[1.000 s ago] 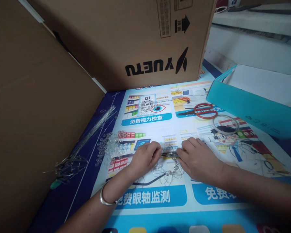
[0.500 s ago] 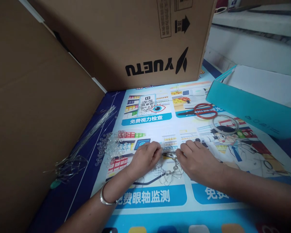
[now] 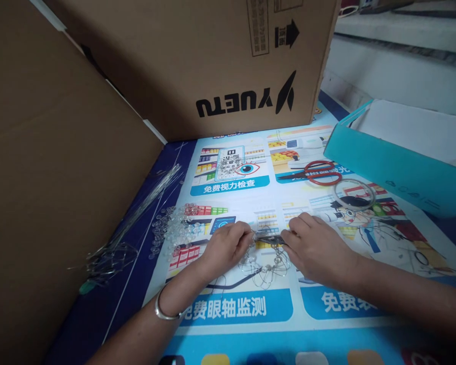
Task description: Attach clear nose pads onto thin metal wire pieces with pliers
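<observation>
Beaded wire piece (image 3: 268,269) rests on the printed cover (image 3: 235,334); take it as landmark. Your left hand (image 3: 228,245) pinches wire at its far left edge; your right hand (image 3: 314,249) grasps dark pliers (image 3: 269,240) lying across its far side. Left of it: clear beads (image 3: 177,229), then a wire bundle (image 3: 148,199). Beyond it, rightward: red-handled scissors (image 3: 323,174), turquoise box (image 3: 395,167). Well behind it: cardboard box (image 3: 228,56), pale ledge (image 3: 395,73) farther right.
</observation>
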Tool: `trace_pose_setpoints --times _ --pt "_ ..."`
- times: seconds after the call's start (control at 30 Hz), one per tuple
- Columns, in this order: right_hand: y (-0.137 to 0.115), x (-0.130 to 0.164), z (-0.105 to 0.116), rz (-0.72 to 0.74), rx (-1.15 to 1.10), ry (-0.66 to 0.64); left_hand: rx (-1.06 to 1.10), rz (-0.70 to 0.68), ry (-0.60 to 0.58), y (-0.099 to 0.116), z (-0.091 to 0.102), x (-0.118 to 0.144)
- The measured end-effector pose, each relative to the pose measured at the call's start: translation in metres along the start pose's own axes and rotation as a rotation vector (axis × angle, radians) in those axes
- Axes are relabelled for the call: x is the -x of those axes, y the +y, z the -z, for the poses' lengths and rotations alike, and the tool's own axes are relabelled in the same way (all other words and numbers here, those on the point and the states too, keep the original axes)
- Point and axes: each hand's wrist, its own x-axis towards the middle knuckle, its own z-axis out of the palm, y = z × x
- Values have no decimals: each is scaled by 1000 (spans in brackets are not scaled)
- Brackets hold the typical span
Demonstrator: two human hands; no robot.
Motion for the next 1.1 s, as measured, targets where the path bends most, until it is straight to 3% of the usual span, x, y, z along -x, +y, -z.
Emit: trace_pose_setpoints --times 0.33,0.73,1.1 --pt "-1 4 6 33 -1 22 165 -130 -58 -5 4 1" --pt "-6 13 23 90 92 72 338 -309 82 -1 9 1" --pt "-5 15 27 90 131 110 249 -309 80 1 8 0"
